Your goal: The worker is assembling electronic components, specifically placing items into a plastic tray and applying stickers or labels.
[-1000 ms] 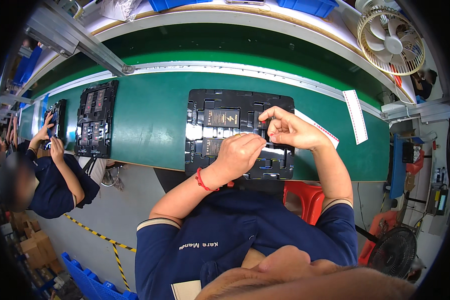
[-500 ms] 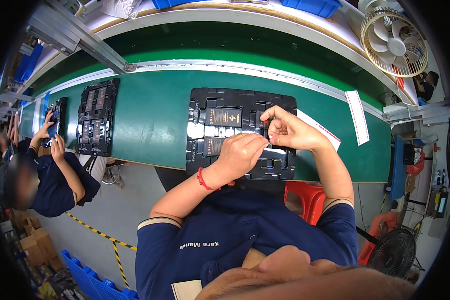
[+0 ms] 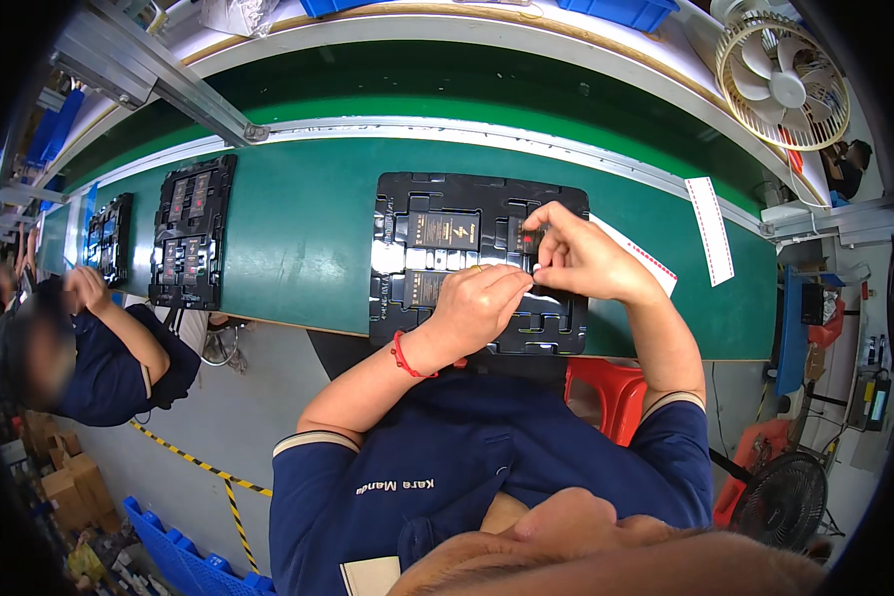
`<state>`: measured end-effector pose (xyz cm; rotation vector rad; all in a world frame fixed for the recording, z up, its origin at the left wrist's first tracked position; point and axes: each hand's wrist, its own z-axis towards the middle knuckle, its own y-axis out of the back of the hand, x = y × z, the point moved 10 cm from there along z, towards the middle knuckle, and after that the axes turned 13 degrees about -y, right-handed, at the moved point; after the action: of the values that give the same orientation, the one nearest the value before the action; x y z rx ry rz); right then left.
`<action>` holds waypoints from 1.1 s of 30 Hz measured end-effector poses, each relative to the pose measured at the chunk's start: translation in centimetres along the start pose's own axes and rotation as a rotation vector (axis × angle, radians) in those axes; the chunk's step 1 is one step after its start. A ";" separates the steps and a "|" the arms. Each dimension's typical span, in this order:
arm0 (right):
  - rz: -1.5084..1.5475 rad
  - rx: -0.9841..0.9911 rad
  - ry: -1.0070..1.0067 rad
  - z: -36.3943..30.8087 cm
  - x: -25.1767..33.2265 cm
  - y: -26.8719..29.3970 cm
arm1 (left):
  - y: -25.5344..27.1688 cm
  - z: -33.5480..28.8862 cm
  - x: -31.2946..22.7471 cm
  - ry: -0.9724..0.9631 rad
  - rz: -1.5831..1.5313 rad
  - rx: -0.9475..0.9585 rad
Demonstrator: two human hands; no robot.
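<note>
In front of me a black plastic tray [image 3: 393,323] lies on the green table. It holds flat black batteries: one at upper left [image 3: 445,231], another battery at lower left [image 3: 424,287] partly behind my left hand, and one battery at upper right [image 3: 519,234] partly behind my right hand. My left hand [image 3: 479,303] is over the tray's lower middle, its thumb and fingers pinched. Touching or almost touching its fingertips, my right hand [image 3: 584,260] also pinches, with some fingers curled above. Whatever lies between the fingertips is too small to make out.
Two white strips with red marks, an outer strip [image 3: 710,233] and an inner strip [image 3: 650,266], lie right of the tray. Further left is another battery-filled tray [image 3: 184,298], then a co-worker's hand [image 3: 89,289]. A fan [image 3: 787,89] stands at upper right, a red stool [image 3: 614,382] below the table.
My hands stay pinched together at nearly the same place, with only slight finger shifts. At the left, the co-worker's hands have moved away from their tray toward the body.
</note>
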<state>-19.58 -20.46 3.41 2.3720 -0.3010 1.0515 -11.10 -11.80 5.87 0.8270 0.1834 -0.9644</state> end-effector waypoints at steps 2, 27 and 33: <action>-0.015 -0.160 0.204 -1.2 1.7 2.0 | 0.0 0.0 0.0 -0.009 0.001 -0.003; -0.962 -0.744 0.538 -5.3 5.4 -4.6 | 0.1 -0.3 -0.1 -0.021 0.034 -0.024; -0.613 -0.684 0.458 -8.9 5.1 -0.4 | -0.8 -0.9 -1.4 -0.070 0.011 0.092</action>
<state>-21.50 -15.28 12.07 1.4188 0.2048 0.9467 -12.39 -10.52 5.48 0.8761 0.0747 -0.9962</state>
